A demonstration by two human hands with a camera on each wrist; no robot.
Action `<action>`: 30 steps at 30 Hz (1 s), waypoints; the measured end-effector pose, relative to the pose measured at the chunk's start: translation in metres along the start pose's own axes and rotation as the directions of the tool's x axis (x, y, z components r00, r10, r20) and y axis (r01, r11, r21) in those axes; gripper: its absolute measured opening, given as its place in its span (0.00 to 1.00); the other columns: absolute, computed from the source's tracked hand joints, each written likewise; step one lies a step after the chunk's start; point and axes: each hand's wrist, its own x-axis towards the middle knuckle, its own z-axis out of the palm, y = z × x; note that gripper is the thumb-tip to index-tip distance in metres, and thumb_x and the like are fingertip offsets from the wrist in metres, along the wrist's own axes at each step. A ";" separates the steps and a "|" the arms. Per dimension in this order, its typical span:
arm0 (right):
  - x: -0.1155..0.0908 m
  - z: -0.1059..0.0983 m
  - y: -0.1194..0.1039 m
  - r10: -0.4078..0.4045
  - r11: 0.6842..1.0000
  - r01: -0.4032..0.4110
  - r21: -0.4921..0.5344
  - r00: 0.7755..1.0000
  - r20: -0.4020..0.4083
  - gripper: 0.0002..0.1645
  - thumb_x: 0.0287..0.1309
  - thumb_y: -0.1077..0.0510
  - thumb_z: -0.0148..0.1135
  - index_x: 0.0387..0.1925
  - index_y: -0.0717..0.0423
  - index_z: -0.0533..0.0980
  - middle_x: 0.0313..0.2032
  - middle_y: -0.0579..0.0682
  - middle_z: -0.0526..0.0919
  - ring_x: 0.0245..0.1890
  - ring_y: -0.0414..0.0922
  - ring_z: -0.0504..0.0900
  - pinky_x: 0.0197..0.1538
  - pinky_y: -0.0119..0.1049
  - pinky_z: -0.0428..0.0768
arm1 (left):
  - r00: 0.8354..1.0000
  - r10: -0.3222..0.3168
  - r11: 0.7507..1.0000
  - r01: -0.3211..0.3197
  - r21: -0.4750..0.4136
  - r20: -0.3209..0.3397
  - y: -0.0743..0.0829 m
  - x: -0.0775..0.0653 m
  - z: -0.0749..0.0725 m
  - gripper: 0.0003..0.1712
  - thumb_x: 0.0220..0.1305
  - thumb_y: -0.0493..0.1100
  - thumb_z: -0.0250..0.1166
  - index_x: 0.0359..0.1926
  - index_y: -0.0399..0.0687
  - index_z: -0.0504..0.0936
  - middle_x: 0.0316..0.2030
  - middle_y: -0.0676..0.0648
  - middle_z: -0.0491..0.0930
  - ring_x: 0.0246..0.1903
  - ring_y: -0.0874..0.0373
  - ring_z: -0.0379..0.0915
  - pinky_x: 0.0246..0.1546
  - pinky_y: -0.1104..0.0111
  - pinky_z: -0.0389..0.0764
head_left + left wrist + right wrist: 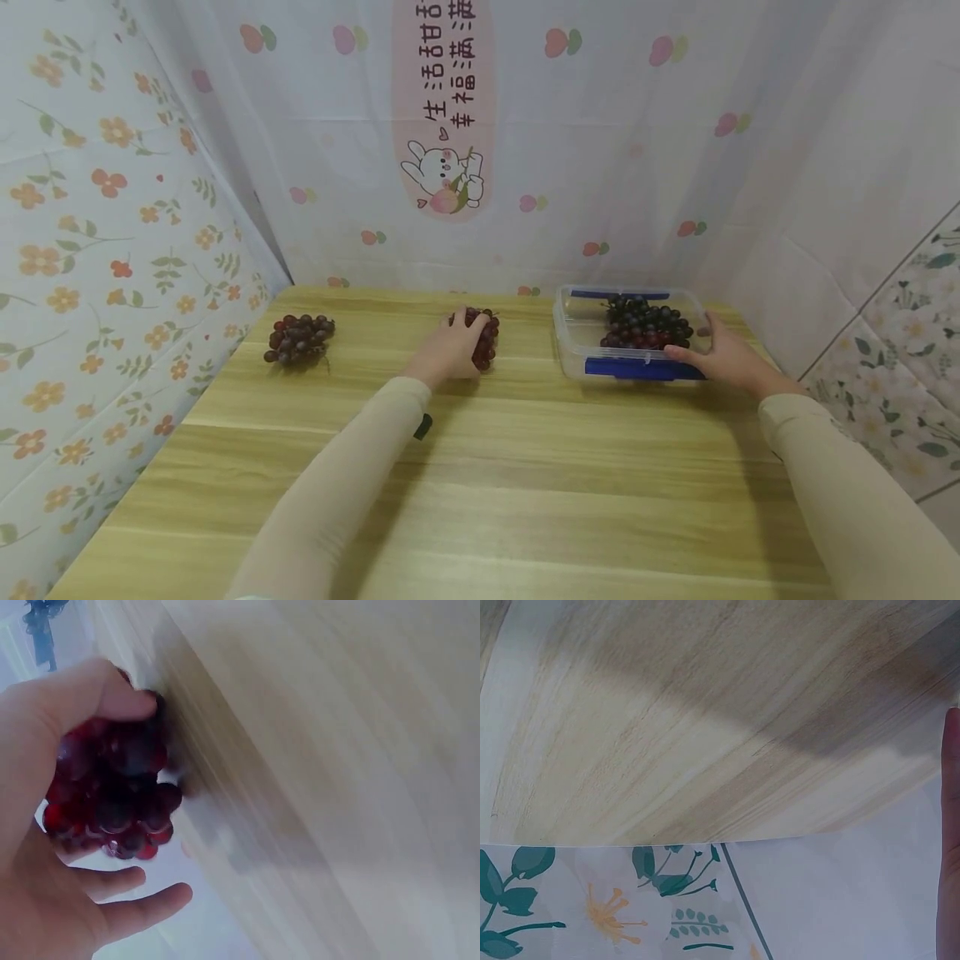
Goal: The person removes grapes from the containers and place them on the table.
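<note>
My left hand (448,348) grips a bunch of red grapes (486,340) at the middle of the table. In the left wrist view its thumb lies over the dark red grapes (112,787), while two fingers stick out below them. A clear plastic container (573,337) with blue clips stands at the back right. Inside its right part lie dark grapes (648,321), blackish at the back and redder in front. My right hand (723,354) holds the container's right end, thumb over the front rim. Only a finger edge (950,825) shows in the right wrist view.
Another bunch of dark red grapes (300,340) lies on the left of the wooden table (540,483). A small dark green piece (423,427) sits by the left sleeve. Patterned curtains (600,150) close off the back and both sides.
</note>
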 end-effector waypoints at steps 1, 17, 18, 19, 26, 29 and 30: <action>0.000 0.000 0.000 -0.001 1.000 0.001 -0.001 1.000 -0.001 0.77 0.69 0.21 0.54 0.81 0.71 0.23 0.76 0.83 0.55 0.71 0.81 0.63 0.71 0.77 0.65 | 1.000 0.007 1.000 -0.007 0.030 -0.007 -0.002 -0.001 0.000 0.55 0.64 0.54 0.77 0.83 0.58 0.54 0.82 0.29 0.50 0.76 0.23 0.58 0.67 0.38 0.78; -0.003 0.000 0.001 -0.005 1.000 0.005 -0.009 1.000 -0.004 0.77 0.70 0.22 0.53 0.81 0.72 0.24 0.75 0.84 0.55 0.70 0.81 0.65 0.70 0.77 0.65 | 0.998 0.017 0.999 -0.020 0.046 0.060 -0.002 0.000 -0.005 0.58 0.60 0.46 0.67 0.86 0.75 0.48 0.87 0.40 0.38 0.84 0.31 0.44 0.45 0.47 0.84; -0.003 -0.001 0.001 -0.003 1.000 0.003 -0.008 1.000 -0.004 0.77 0.70 0.22 0.53 0.81 0.72 0.24 0.75 0.84 0.55 0.70 0.81 0.65 0.70 0.77 0.65 | 0.998 0.023 0.999 -0.024 0.028 0.055 -0.001 0.002 -0.005 0.58 0.58 0.45 0.68 0.85 0.77 0.49 0.87 0.40 0.38 0.84 0.31 0.44 0.45 0.47 0.84; -0.004 -0.001 0.000 -0.002 1.000 0.002 -0.005 1.000 -0.005 0.77 0.70 0.22 0.53 0.81 0.72 0.24 0.75 0.84 0.55 0.70 0.81 0.65 0.70 0.77 0.65 | 0.998 0.029 0.999 -0.030 0.018 0.051 0.001 0.005 -0.005 0.58 0.58 0.46 0.69 0.85 0.78 0.51 0.87 0.40 0.38 0.83 0.30 0.45 0.46 0.46 0.84; -0.004 -0.001 -0.001 -0.004 1.000 0.004 0.009 1.000 -0.008 0.77 0.70 0.22 0.54 0.81 0.71 0.22 0.75 0.84 0.55 0.70 0.81 0.65 0.70 0.77 0.66 | 0.998 0.017 0.994 -0.024 0.107 0.064 0.009 0.017 -0.002 0.49 0.65 0.56 0.75 0.82 0.75 0.61 0.87 0.39 0.40 0.79 0.23 0.52 0.57 0.38 0.83; -0.004 0.000 -0.002 -0.010 1.000 0.010 0.009 1.000 -0.011 0.77 0.70 0.22 0.54 0.81 0.71 0.23 0.75 0.83 0.55 0.70 0.81 0.66 0.70 0.77 0.66 | 0.999 0.003 0.986 -0.012 0.167 0.054 0.014 0.016 -0.003 0.47 0.66 0.56 0.75 0.81 0.75 0.63 0.86 0.38 0.43 0.77 0.22 0.54 0.54 0.39 0.85; -0.004 0.000 -0.002 -0.013 1.000 0.013 0.011 1.000 -0.012 0.77 0.70 0.22 0.54 0.81 0.71 0.23 0.75 0.83 0.56 0.70 0.81 0.66 0.70 0.77 0.66 | 0.999 0.002 0.982 -0.011 0.191 0.051 0.015 0.014 -0.004 0.46 0.66 0.56 0.75 0.80 0.75 0.64 0.85 0.38 0.44 0.77 0.22 0.55 0.53 0.40 0.86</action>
